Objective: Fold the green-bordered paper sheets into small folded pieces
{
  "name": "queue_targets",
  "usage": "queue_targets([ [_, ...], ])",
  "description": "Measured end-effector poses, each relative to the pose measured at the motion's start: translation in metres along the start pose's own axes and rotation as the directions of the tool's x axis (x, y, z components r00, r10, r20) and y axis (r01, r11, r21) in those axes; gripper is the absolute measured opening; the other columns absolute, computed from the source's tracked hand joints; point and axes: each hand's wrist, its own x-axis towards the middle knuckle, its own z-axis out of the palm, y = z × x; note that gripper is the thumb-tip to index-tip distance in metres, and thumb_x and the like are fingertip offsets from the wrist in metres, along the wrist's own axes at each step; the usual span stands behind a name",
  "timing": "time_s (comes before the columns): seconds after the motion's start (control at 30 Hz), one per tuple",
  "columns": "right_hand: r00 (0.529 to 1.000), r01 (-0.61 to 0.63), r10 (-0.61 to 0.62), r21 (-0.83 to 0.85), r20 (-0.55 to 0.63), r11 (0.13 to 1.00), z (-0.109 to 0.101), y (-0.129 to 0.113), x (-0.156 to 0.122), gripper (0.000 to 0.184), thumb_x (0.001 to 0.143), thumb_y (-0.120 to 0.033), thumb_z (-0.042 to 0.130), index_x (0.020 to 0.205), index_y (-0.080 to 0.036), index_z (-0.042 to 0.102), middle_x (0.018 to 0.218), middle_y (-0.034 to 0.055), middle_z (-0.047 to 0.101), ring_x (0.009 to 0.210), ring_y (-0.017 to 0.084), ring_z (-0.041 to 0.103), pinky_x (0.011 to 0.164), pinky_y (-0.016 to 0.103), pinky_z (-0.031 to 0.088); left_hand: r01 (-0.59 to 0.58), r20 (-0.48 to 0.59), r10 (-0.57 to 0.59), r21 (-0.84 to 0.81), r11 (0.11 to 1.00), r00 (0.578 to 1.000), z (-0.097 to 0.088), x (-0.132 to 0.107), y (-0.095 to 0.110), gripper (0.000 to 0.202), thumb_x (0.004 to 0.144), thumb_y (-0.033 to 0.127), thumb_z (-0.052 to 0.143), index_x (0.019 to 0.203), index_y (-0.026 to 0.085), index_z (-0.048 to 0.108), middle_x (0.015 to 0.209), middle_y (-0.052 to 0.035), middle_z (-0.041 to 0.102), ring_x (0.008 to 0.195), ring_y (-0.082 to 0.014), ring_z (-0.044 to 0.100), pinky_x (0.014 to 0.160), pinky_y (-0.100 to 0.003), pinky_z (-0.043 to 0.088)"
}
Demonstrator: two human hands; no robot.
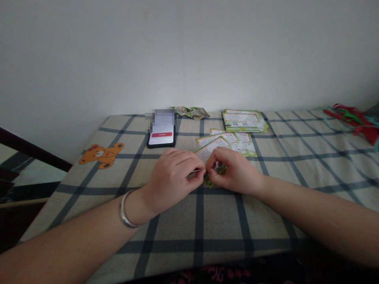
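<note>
My left hand, with a silver bangle on its wrist, is closed in a pinch. My right hand is pinched too, its fingertips meeting those of the left. A thin edge shows at the left fingertips, but what they hold is mostly hidden. A green-and-yellow printed piece shows behind and under the right fingers; whether it is held or lies on the cloth I cannot tell. Just beyond the hands, several green-and-white printed cards lie fanned out and overlapping.
A phone with a lit screen lies behind my left hand. Crumpled green wrappers lie by the wall. A stack of printed cards is at back right. A bear cutout lies left, red and green cords far right, all on checked cloth.
</note>
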Motion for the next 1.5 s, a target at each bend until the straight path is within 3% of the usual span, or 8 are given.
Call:
queue_targets([
  [0.37,0.997,-0.078,0.079,0.092,-0.006,0.993,0.002,0.004,0.001,0.009,0.069,-0.012,0.057,0.074,-0.019,0.057,0.071,-0.0020,0.061,0.066,0.011,0.056,0.061,0.023,0.043,0.126,0.023,-0.124,-0.135,0.983,0.992,0.003,0.000,-0.001,0.008,0.082,0.013,0.059,0.075,0.017,0.059,0.072,0.0006,0.063,0.070,-0.0140,0.058,0.068,-0.029,0.042],
  [0.77,0.982,-0.186,0.168,0.342,0.084,0.921,0.003,0.006,0.002,0.012,0.074,-0.011,0.053,0.081,-0.019,0.058,0.072,-0.0007,0.067,0.065,0.012,0.061,0.062,0.024,0.048,0.201,0.040,-0.197,-0.217,0.955,0.980,0.000,0.001,-0.001,0.009,0.081,0.011,0.056,0.075,0.017,0.060,0.073,0.0004,0.062,0.069,-0.0122,0.057,0.064,-0.025,0.043],
  [1.13,0.989,-0.151,0.139,0.364,0.058,0.919,-0.001,0.007,0.004,0.017,0.079,-0.012,0.048,0.087,-0.019,0.061,0.083,0.0012,0.069,0.078,0.013,0.063,0.074,0.028,0.049,0.231,0.036,-0.228,-0.218,0.948,0.973,-0.001,0.001,-0.003,0.008,0.082,0.011,0.057,0.078,0.018,0.061,0.077,0.0011,0.064,0.072,-0.0118,0.059,0.066,-0.024,0.045],
  [1.27,0.990,-0.137,0.125,0.303,0.061,0.943,-0.003,0.004,0.005,0.009,0.082,-0.020,0.053,0.082,-0.019,0.061,0.076,0.0008,0.066,0.073,0.014,0.060,0.069,0.027,0.047,0.232,0.045,-0.228,-0.226,0.946,0.973,-0.002,0.001,-0.005,0.006,0.084,0.014,0.059,0.080,0.017,0.062,0.079,0.0008,0.065,0.075,-0.0121,0.061,0.069,-0.024,0.046],
  [1.5,0.980,-0.181,0.194,0.212,-0.044,0.961,0.000,0.012,0.005,0.010,0.086,-0.023,0.052,0.080,-0.019,0.060,0.075,0.0006,0.063,0.071,0.014,0.057,0.066,0.027,0.044,0.261,0.085,-0.248,-0.223,0.939,0.965,0.002,-0.001,-0.008,0.015,0.089,0.021,0.057,0.103,0.019,0.063,0.096,-0.0021,0.069,0.084,-0.0142,0.065,0.075,-0.026,0.052],
])
